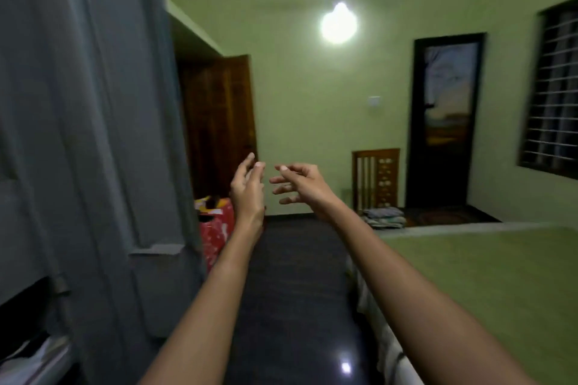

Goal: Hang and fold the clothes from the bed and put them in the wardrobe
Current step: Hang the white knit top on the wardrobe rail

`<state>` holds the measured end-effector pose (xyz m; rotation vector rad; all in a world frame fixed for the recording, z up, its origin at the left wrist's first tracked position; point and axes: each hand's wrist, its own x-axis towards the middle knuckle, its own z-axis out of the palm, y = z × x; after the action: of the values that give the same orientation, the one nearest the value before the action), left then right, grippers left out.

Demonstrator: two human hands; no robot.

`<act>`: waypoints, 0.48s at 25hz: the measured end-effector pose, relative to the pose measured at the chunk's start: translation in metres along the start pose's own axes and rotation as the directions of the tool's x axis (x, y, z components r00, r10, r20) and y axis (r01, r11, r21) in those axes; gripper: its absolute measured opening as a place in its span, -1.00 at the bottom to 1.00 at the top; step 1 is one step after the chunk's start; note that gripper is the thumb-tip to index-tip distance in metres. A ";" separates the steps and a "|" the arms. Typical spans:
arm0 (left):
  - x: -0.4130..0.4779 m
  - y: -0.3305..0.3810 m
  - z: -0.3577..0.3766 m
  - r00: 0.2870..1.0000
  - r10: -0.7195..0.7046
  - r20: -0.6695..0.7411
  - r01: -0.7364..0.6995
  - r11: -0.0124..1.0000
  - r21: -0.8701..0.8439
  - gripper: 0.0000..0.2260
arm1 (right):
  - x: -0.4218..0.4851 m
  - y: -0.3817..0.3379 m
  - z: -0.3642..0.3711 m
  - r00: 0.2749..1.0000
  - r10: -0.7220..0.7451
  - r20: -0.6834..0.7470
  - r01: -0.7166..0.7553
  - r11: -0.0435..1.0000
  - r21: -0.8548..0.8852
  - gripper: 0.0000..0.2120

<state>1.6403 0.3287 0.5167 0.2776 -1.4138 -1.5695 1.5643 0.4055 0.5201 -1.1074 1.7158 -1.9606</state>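
Observation:
Both my arms reach forward at chest height over the dark floor. My left hand (pixel 247 187) and my right hand (pixel 298 182) are close together, fingers loosely spread, and hold nothing. The grey wardrobe (pixel 78 134) fills the left side, its door edge just left of my left forearm; pale folded cloth (pixel 37 356) shows in its lower opening. The bed (pixel 488 284) with a green sheet lies at the right, below my right forearm. A pile of folded clothes (pixel 386 216) sits by the bed's far end.
A red patterned bag (pixel 215 231) stands on the floor beside the wardrobe. Behind it is a brown wooden door (pixel 219 122). A wooden chair (pixel 375 180) and a dark door (pixel 447 119) stand at the far wall, a barred window (pixel 553 94) at the right. The dark floor (pixel 294 291) runs between wardrobe and bed.

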 end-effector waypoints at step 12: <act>-0.196 -0.200 0.348 0.698 -0.368 0.614 0.387 0.916 0.108 -0.67 | -0.172 0.082 -0.408 0.683 0.113 -0.721 -0.262 0.960 -0.098 -0.76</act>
<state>1.3938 0.6699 0.3677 0.0118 -1.9294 -2.1550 1.3646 0.7882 0.3908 -0.1402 2.3201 -2.2778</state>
